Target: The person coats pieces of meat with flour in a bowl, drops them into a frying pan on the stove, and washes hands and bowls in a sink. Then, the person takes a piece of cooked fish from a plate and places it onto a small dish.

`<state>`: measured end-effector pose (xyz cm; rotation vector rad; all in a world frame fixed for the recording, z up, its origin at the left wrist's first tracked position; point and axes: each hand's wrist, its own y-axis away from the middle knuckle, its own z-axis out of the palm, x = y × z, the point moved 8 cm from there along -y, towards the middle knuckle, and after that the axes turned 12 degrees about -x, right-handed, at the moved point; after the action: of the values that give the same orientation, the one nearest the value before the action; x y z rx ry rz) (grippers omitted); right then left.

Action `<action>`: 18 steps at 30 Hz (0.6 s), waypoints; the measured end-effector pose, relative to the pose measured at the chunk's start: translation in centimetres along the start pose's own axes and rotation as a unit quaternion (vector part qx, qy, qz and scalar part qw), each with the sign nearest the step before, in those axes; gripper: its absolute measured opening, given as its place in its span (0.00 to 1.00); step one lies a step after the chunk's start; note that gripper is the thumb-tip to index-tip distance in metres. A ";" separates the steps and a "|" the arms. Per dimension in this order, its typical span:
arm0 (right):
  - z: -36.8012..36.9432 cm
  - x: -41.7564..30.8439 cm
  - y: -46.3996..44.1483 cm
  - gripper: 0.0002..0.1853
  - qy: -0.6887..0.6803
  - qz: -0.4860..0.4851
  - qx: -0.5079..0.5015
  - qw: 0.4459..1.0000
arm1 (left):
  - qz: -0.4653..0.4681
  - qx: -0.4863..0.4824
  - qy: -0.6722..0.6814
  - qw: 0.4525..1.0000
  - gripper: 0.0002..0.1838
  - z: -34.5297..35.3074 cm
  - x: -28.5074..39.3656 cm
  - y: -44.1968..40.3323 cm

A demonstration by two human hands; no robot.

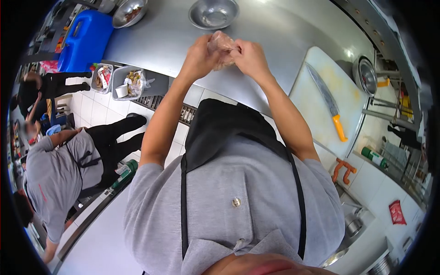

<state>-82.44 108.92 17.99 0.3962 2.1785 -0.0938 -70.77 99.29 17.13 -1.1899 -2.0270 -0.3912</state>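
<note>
Between my two hands, above the steel table [169,50], is a clear plastic bag [222,42] with something pinkish inside, perhaps meat. My left hand [200,58] grips the bag's left side with curled fingers. On its right edge, my right hand [251,56] pinches the plastic. Just beyond the bag stands a steel bowl [213,14] with a little pale residue in it. A second steel bowl [130,13], farther left, holds reddish-brown pieces.
At right, a knife [326,94] with an orange handle lies on a white cutting board [316,64], near stacked steel bowls [365,75]. A blue jug [87,39] and waste bins [128,82] are at left. Co-workers [68,160] stand behind on the left.
</note>
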 end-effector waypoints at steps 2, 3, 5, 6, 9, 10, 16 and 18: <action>-0.3 -1.2 -0.7 0.08 0.022 -0.010 0.002 1.000 | 0.030 0.010 0.018 0.999 0.26 -0.9 0.8 -0.8; -0.2 -2.1 -1.1 0.07 0.056 -0.061 0.025 0.996 | 0.043 0.035 -0.041 0.998 0.27 -1.4 1.6 -1.1; -0.1 -3.2 -1.8 0.07 0.090 -0.117 0.049 0.988 | 0.039 0.052 -0.070 0.995 0.24 -2.1 2.5 -1.8; -0.4 -3.1 -2.2 0.07 0.099 -0.109 0.064 0.987 | 0.038 0.059 -0.072 0.995 0.24 -2.2 2.5 -1.9; -0.7 -3.3 -3.5 0.08 0.117 -0.094 0.081 0.985 | 0.017 0.110 -0.095 0.989 0.13 -3.0 0.9 -2.0; -0.8 -2.8 -4.2 0.08 0.082 -0.073 0.081 0.991 | 0.010 0.121 -0.104 0.987 0.13 -3.8 0.7 -2.0; -2.4 -0.8 -6.7 0.10 -0.060 0.007 0.125 0.990 | 0.029 0.151 -0.058 0.986 0.08 -7.1 -2.4 -4.3; -2.9 -1.1 -7.8 0.10 -0.076 -0.006 0.146 0.986 | -0.019 0.136 0.018 0.990 0.08 -7.5 -4.3 -5.4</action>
<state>-86.52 101.92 20.02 0.5242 2.0194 -0.4408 -70.71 89.42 19.70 -0.9714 -1.9980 -0.1454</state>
